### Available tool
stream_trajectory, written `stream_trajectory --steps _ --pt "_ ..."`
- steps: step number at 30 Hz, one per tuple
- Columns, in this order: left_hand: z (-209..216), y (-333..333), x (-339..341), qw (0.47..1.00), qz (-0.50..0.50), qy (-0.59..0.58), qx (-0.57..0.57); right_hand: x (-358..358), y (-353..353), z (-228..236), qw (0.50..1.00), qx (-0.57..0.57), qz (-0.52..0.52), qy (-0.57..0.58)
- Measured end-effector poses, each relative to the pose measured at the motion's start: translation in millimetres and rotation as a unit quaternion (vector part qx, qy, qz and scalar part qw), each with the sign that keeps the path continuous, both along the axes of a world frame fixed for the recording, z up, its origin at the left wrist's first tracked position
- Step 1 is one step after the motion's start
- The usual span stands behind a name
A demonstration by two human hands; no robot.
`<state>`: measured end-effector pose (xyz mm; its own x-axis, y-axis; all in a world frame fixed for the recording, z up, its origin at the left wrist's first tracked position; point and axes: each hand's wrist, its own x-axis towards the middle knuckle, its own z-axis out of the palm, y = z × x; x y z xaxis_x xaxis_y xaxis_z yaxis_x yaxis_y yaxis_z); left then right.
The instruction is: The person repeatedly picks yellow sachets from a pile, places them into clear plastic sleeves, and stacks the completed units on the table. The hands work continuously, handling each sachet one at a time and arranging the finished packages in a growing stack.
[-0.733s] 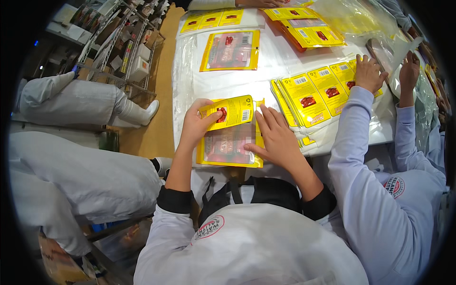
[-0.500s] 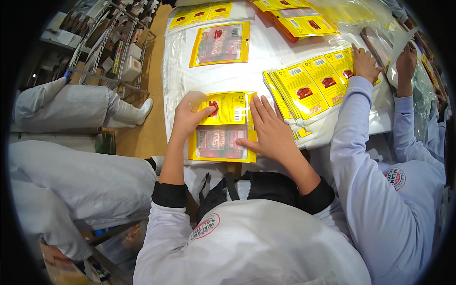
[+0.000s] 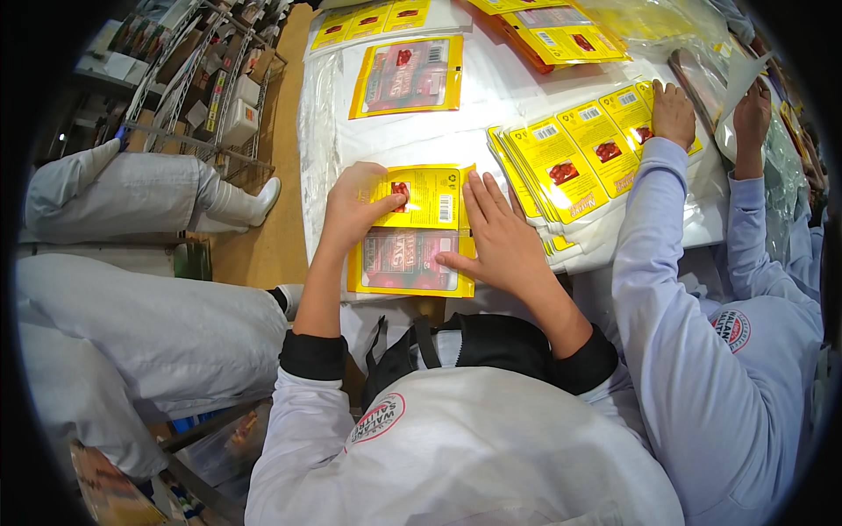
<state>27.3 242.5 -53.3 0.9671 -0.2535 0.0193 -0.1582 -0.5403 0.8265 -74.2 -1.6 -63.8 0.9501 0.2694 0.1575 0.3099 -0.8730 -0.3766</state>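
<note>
A yellow and clear plastic pouch (image 3: pixel 408 279) lies on the white-covered table before me. Across its far half lies a yellow label (image 3: pixel 425 210) with a red fruit picture and a barcode. My left hand (image 3: pixel 355 206) is closed at the label's left edge, thumb pressed on its face near the picture; its other fingers are partly hidden. My right hand (image 3: pixel 504 232) rests flat along the right edge of label and pouch, fingers stretched out and thumb reaching over the clear part. Farther away lies another yellow pouch (image 3: pixel 408 77), clear window up.
To the right are fanned sheets of yellow labels (image 3: pixel 574 158), with a co-worker's hand (image 3: pixel 674 116) at their far end. More pouches (image 3: pixel 561 39) are stacked at the back, beside label sheets (image 3: pixel 368 24). Wire shelving (image 3: pixel 202 96) and another person's white-trousered legs (image 3: pixel 132 197) are at left.
My hands stay on the pouch and label, with only a slight shift of the label. The co-worker's hand on the label sheets has drawn its spread fingers together.
</note>
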Motion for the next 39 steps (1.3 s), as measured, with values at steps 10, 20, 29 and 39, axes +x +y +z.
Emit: stream_trajectory --steps 10,20,29,39 --pt "44 -47 -45 0.838 0.057 -0.272 0.47 0 -2 1 1.0 0.013 0.007 0.011" --pt "13 -22 -46 0.897 0.034 -0.064 0.436 -1 -4 -2 0.997 0.076 0.029 0.006" --pt "33 -89 -117 0.925 -0.149 -0.177 0.302 -7 -21 10 0.879 0.464 0.103 -0.03" --pt "43 -82 -119 0.835 -0.248 -0.204 0.447 -11 -23 5 0.832 0.543 0.099 -0.057"
